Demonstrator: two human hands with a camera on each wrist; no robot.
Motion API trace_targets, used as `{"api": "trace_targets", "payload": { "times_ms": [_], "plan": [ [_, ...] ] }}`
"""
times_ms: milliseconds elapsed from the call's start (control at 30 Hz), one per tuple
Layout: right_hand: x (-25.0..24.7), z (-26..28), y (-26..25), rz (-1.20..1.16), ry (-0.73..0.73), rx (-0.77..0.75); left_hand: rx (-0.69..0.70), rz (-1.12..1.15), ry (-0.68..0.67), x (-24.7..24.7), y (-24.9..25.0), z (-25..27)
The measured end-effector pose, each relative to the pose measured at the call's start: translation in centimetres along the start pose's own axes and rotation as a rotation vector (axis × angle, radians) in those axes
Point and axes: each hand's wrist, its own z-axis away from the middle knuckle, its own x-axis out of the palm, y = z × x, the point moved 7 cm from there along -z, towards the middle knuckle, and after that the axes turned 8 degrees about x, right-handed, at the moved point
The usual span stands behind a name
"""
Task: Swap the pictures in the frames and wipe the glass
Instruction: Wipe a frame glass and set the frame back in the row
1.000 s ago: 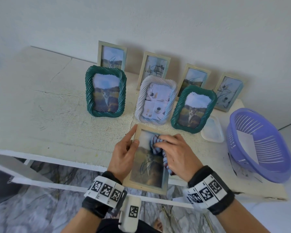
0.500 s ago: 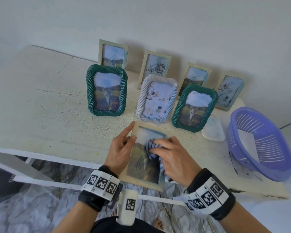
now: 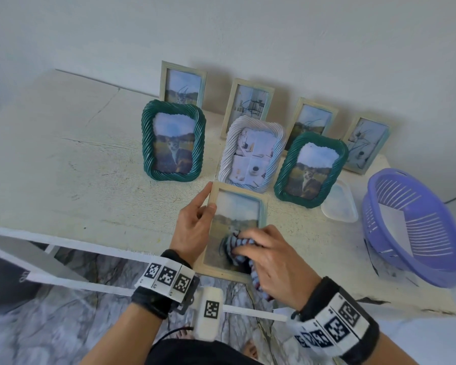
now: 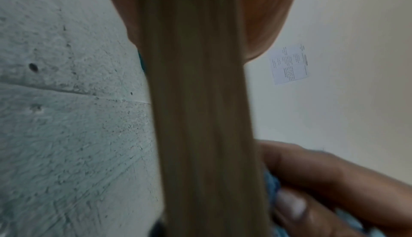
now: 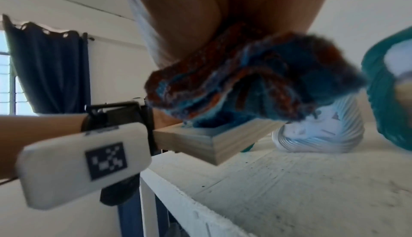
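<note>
**Frame count and wiping position**

Eight frames are on the table [image 3: 63, 159]. Three are rope-pattern frames standing in the middle row, from left to right: a green frame [image 3: 173, 140], a white frame [image 3: 253, 154] and a second green frame [image 3: 311, 169]. Four plain wooden frames lean on the wall behind them; the leftmost back frame [image 3: 182, 84] has its lower part hidden by the first green frame. The eighth, the held frame [image 3: 237, 206], sits at the near table edge and overhangs it, raised at the near end in the right wrist view.

The left hand [image 3: 192, 227] grips the left rail of the held frame, thumb on the front face and forefinger laid straight along the rail; the remaining fingers are hidden behind the frame. The right hand [image 3: 271, 256] is closed over one striped cloth [image 3: 234, 246] and presses it to the lower part of the glass. The cloth covers the lower picture area, so that part cannot be made out.

Further right are one clear lid [image 3: 340, 206], partly hidden by the second green frame, and one purple basket [image 3: 416, 233] over the table's right edge.

The left wrist view is blurred and mostly blocked by the frame rail [image 4: 205, 117].
</note>
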Motion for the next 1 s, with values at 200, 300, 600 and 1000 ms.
{"api": "trace_targets", "payload": {
  "times_ms": [200,300,600,1000],
  "plan": [
    [-1.0,-1.8,2.0,0.072,0.096,0.176,0.025,-0.032,0.014,0.6,1.1,-0.1],
    [0.1,-0.5,-0.3,0.011,0.037,0.058,0.016,-0.048,0.031,-0.1,1.1,0.0],
    [-1.2,-1.9,-0.3,0.043,0.145,0.096,-0.002,-0.056,0.037,0.1,1.2,0.2],
    [-1.6,-1.6,-1.6,0.043,0.164,-0.038,0.015,-0.025,0.035,0.6,1.1,-0.3]
  ]
}}
